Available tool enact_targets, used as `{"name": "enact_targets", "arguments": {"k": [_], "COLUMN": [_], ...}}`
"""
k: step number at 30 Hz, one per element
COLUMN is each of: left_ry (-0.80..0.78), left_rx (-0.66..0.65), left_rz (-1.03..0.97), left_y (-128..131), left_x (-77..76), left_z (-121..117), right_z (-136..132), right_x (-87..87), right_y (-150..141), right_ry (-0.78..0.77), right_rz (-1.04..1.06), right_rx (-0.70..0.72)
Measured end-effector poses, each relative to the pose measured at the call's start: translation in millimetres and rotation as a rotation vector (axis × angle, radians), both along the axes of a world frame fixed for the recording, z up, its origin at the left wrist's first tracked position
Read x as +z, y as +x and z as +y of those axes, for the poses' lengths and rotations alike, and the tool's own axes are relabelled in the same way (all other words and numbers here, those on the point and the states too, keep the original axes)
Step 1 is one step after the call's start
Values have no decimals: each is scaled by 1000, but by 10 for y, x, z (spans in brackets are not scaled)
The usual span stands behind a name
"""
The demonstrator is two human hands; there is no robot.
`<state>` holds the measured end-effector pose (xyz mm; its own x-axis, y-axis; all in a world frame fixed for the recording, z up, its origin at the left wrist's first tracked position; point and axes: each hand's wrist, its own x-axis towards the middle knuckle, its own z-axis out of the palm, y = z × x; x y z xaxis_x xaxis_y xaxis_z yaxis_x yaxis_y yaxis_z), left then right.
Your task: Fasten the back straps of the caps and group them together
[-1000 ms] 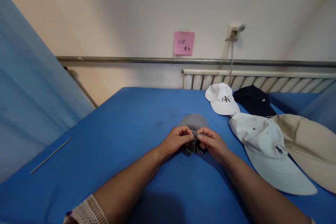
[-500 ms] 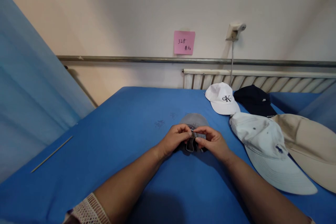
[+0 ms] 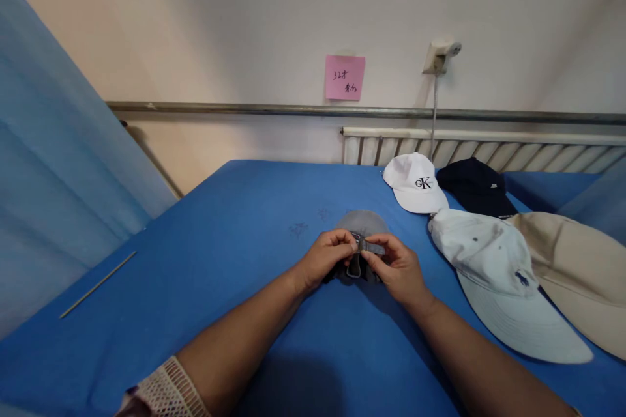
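A grey cap (image 3: 362,220) lies on the blue-covered table with its back strap (image 3: 372,248) facing me. My left hand (image 3: 325,257) pinches the strap near its middle, where a buckle seems to be, though fingertips partly cover it. On the other side, my right hand (image 3: 400,267) grips the strap between thumb and fingers, and its grey end sticks out to the right. Below the fingers a loop of the cap's edge hangs down. Much of the cap's lower part is in shadow or hidden by my hands.
To the right lie a white cap (image 3: 415,182), a dark navy cap (image 3: 474,186), a pale cap (image 3: 484,254) and a beige cap (image 3: 581,273). A thin stick (image 3: 98,285) rests at the left of the blue table (image 3: 210,241). A blue curtain (image 3: 63,143) hangs at left.
The strap end now shows beyond my right fingers, where a second ago both hands' fingertips were close together over it. My right hand has shifted slightly right; the cap stays in place.
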<state>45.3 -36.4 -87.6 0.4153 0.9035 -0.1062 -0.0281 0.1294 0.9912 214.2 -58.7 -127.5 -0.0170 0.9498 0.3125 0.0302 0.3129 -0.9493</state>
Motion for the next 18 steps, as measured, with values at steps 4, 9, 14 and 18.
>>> {"name": "enact_targets", "arguments": {"k": [4,9,14,18], "left_ry": [49,221,369,550], "left_rx": [-7,-45,33,55], "left_rz": [-36,40,225,364], "left_y": [-3,3,-21,-42], "left_x": [-4,-11,-22,-5], "left_z": [10,15,27,33], "right_z": [21,9,-1,38], "right_x": [-22,-12,42,81], "right_y": [20,25,34,51], "right_ry": [-53,-45,-126,-211], "right_rz": [-13,-2,149,194], "right_rx": [-4,39,183,155]}}
